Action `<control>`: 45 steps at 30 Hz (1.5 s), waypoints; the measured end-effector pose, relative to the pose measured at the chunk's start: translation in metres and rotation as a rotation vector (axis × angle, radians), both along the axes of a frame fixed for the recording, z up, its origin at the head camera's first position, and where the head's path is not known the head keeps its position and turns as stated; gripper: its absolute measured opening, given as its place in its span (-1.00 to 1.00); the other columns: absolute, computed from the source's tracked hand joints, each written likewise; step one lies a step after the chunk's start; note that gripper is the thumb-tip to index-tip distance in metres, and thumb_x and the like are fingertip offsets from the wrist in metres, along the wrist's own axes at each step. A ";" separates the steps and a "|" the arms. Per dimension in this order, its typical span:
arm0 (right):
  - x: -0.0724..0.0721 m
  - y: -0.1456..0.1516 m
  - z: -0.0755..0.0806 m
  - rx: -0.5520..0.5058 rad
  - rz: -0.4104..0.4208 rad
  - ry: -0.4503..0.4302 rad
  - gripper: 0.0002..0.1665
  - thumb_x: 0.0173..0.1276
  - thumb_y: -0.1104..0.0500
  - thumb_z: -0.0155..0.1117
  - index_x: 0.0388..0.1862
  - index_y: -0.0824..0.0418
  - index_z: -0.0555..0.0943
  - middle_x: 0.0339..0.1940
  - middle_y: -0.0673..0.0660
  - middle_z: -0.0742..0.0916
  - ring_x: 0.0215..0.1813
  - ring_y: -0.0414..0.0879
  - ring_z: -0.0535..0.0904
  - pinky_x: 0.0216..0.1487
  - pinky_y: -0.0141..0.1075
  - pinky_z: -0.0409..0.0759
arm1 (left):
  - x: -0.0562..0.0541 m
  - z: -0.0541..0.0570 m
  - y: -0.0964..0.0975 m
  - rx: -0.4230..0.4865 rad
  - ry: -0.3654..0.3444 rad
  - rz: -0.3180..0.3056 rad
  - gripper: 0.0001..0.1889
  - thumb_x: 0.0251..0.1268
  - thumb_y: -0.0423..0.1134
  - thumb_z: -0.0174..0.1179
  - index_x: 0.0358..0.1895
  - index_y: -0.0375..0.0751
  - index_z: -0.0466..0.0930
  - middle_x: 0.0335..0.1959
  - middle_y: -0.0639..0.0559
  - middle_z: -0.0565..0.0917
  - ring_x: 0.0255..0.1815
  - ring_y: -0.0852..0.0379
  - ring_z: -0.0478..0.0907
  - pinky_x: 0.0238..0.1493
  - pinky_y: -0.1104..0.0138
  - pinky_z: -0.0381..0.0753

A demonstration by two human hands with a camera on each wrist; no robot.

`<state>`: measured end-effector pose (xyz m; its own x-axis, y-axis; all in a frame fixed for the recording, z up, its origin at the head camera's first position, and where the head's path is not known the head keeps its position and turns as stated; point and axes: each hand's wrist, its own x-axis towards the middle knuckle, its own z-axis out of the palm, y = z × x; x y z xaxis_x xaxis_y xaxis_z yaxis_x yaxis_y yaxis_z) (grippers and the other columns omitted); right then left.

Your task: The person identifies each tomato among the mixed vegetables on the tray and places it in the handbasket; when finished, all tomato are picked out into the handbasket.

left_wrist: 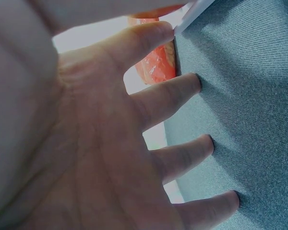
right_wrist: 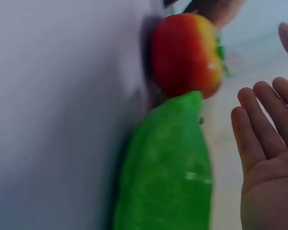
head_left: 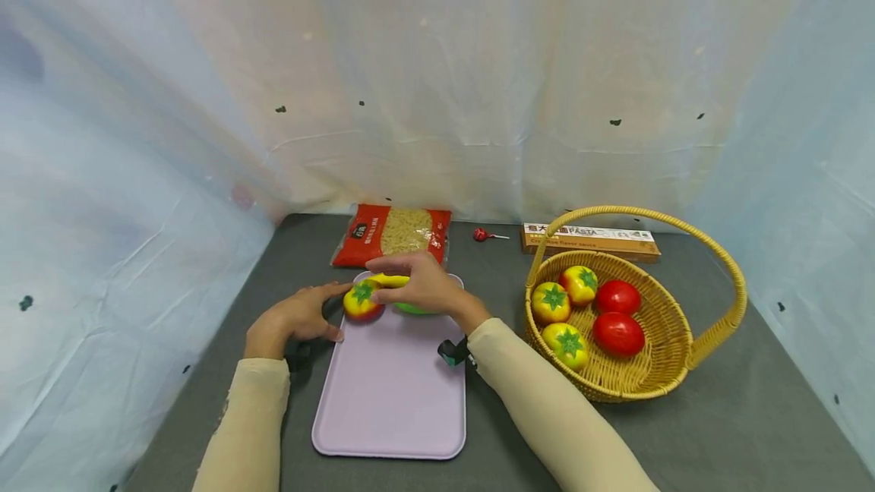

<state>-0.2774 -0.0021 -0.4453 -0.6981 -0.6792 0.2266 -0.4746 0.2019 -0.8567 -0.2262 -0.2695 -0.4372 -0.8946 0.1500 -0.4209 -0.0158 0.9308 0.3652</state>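
Note:
A pale purple tray lies on the dark grey table. On its far left corner sits a red-and-yellow toy fruit with a green star-shaped leaf top. My left hand is beside the tray's left rim, fingers spread, thumb near the rim. In the left wrist view its fingertips reach down to the tablecloth. Over the tray's far end, my right hand hovers with extended fingers, beside the fruit. Partly hidden under it are a yellow piece and a smooth green vegetable with a pointed tip.
A red pasta bag lies behind the tray, with a red lollipop to its right. The tall-handled wicker basket at right holds several red and yellow toy fruits. Behind it is a pasta box. Plastic sheeting surrounds the table.

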 end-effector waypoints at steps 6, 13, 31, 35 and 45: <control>-0.012 -0.011 -0.013 0.192 0.018 0.085 -0.32 0.42 0.05 0.63 0.47 0.14 0.69 0.35 0.04 0.80 0.27 -0.15 0.74 0.35 -0.36 0.69 | 0.002 0.000 0.003 0.001 0.009 -0.014 0.02 0.25 -0.03 0.63 0.75 0.07 0.27 0.72 -0.40 0.27 0.66 -0.56 0.20 0.45 -0.62 0.27; -0.008 -0.021 -0.010 0.358 0.020 0.250 -0.37 0.43 0.04 0.62 0.45 0.05 0.70 0.24 -0.08 0.81 0.09 -0.20 0.64 0.17 -0.46 0.66 | 0.001 0.000 0.004 0.007 0.033 -0.036 0.05 0.23 -0.04 0.65 0.75 0.01 0.26 0.70 -0.42 0.30 0.65 -0.56 0.23 0.47 -0.57 0.30; 0.045 0.033 0.027 0.010 0.003 0.073 -0.34 0.37 0.10 0.67 0.43 0.10 0.71 0.36 -0.01 0.78 0.28 -0.14 0.71 0.33 -0.06 0.77 | 0.001 -0.001 0.002 0.010 0.009 0.010 0.04 0.22 -0.04 0.65 0.75 0.15 0.26 0.74 -0.38 0.24 0.65 -0.55 0.20 0.44 -0.62 0.28; 0.066 0.074 0.038 -0.018 -0.007 0.052 -0.35 0.37 0.11 0.67 0.42 0.06 0.71 0.38 -0.03 0.76 0.33 -0.14 0.70 0.33 -0.16 0.77 | 0.002 -0.001 0.001 0.007 0.012 -0.007 0.05 0.22 -0.07 0.65 0.76 0.17 0.25 0.77 -0.34 0.19 0.68 -0.55 0.14 0.48 -0.60 0.26; 0.115 0.206 0.049 0.011 -0.220 0.059 -0.32 0.32 0.21 0.69 0.42 0.01 0.71 0.38 0.02 0.77 0.29 -0.18 0.75 0.32 -0.39 0.71 | 0.001 -0.001 0.000 0.005 0.017 -0.029 0.04 0.24 -0.08 0.63 0.76 0.15 0.24 0.77 -0.33 0.18 0.70 -0.57 0.11 0.49 -0.60 0.23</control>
